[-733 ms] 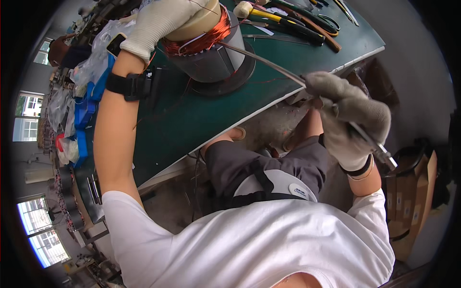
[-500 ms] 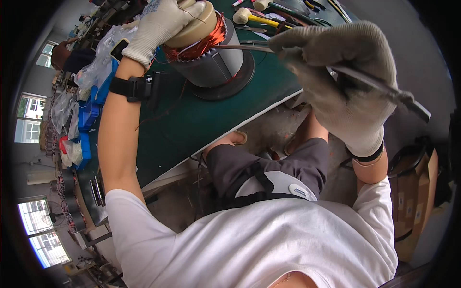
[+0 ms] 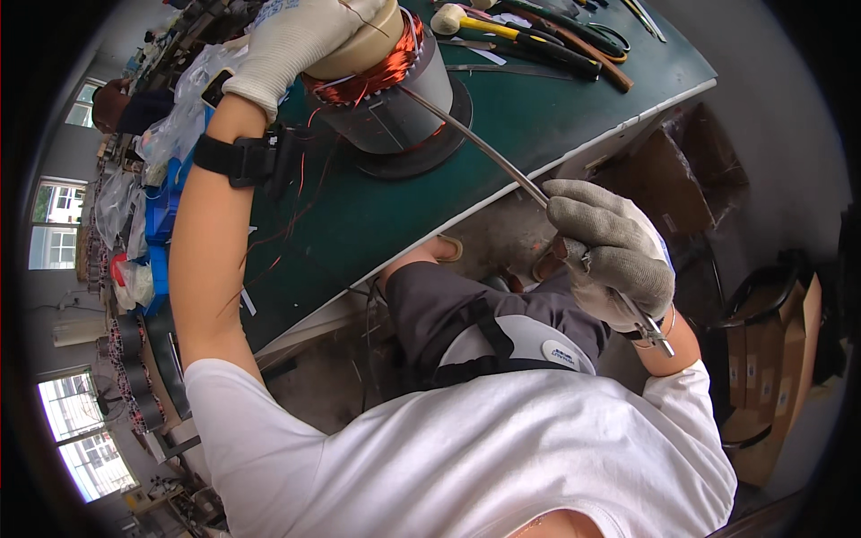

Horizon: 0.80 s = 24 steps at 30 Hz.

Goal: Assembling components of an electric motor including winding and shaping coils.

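Note:
A grey motor stator (image 3: 390,121) stands on a black round base (image 3: 408,166) on the green bench. Orange-red copper windings (image 3: 377,79) bulge from its top, and a beige round block (image 3: 363,52) sits over them. My gloved left hand (image 3: 300,40) grips that block from the left; the top of the picture cuts off some of its fingers. A thin wire crosses near them. In my gloved right hand (image 3: 614,255), fingers wrapped round it, is a long metal rod (image 3: 498,160). Its far tip touches or nearly touches the lower edge of the windings.
Behind the stator lie a yellow-handled mallet (image 3: 502,31), a wooden handle (image 3: 605,67) and other hand tools. Loose copper wires (image 3: 300,184) trail across the green bench top (image 3: 359,215). Blue bins (image 3: 160,215) and plastic bags line its left side. Cardboard boxes (image 3: 776,359) stand at right.
My right hand has moved down and left, toward my body, and the rod now slants from the windings down to it. My left hand stays on the block, shifted slightly.

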Tool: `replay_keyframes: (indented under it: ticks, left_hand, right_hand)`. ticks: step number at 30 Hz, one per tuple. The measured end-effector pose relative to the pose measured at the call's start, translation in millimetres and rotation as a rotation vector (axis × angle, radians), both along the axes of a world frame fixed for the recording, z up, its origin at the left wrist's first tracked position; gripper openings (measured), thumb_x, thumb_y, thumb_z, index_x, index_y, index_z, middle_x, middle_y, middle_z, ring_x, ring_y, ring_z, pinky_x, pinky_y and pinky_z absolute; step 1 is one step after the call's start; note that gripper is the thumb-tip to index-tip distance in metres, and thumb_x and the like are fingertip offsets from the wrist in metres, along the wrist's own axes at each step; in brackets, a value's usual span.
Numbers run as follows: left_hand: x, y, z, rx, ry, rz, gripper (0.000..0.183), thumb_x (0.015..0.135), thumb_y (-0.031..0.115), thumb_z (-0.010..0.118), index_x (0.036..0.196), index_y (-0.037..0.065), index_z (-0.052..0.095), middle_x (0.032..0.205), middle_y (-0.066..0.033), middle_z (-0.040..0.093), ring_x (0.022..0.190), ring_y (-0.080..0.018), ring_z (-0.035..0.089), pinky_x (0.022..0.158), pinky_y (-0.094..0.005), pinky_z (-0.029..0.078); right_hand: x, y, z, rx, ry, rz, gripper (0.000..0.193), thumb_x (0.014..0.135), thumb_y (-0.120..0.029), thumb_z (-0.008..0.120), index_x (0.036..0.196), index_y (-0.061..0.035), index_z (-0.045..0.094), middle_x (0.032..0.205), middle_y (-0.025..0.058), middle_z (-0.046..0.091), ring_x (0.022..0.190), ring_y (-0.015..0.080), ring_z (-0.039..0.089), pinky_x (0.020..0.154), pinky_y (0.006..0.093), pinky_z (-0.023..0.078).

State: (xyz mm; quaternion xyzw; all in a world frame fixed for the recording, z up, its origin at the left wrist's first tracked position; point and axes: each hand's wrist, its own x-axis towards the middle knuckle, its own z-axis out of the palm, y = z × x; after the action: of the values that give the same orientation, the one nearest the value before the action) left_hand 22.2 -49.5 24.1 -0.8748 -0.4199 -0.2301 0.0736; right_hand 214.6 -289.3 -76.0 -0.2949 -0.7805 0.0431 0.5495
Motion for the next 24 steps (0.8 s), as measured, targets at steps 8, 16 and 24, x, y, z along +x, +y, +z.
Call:
replay_keyframes:
  ticks: [8, 16, 24]
  left_hand:
    - [-2.4, 11.9, -1.0, -0.006, -0.02, -0.059, 0.039, 0.085, 0.035, 0.067, 0.112, 0.007, 0.068, 0.105, -0.0243, 0.069, 0.102, -0.04, 0.066, 0.092, -0.0454, 0.052]
    - [-4.0, 13.7, 1.2, -0.069, -0.055, -0.073, 0.038, 0.085, 0.035, 0.067, 0.11, 0.007, 0.067, 0.106, -0.0229, 0.069, 0.103, -0.039, 0.066, 0.092, -0.0448, 0.052]
    - [-4.1, 14.3, 2.8, -0.064, -0.013, -0.138, 0.037, 0.087, 0.034, 0.066, 0.11, 0.006, 0.066, 0.106, -0.023, 0.069, 0.103, -0.0397, 0.066, 0.092, -0.0445, 0.052]
  right_hand:
    - [13.5, 43.6, 82.8, -0.096, -0.077, -0.367, 0.02, 0.088, 0.011, 0.068, 0.099, 0.0022, 0.053, 0.099, 0.0209, 0.073, 0.091, 0.0256, 0.073, 0.078, 0.0313, 0.06]
    - [10.1, 7.7, 47.4, -0.06, 0.068, 0.052, 0.02, 0.091, 0.01, 0.064, 0.099, -0.0024, 0.05, 0.102, 0.0328, 0.069, 0.102, 0.0404, 0.071, 0.085, 0.0454, 0.059]
    - [6.8, -2.3, 28.2, -0.114, -0.061, 0.016, 0.024, 0.064, 0.004, 0.076, 0.087, 0.0002, 0.07, 0.093, 0.0184, 0.07, 0.085, 0.0415, 0.07, 0.067, 0.0457, 0.059]
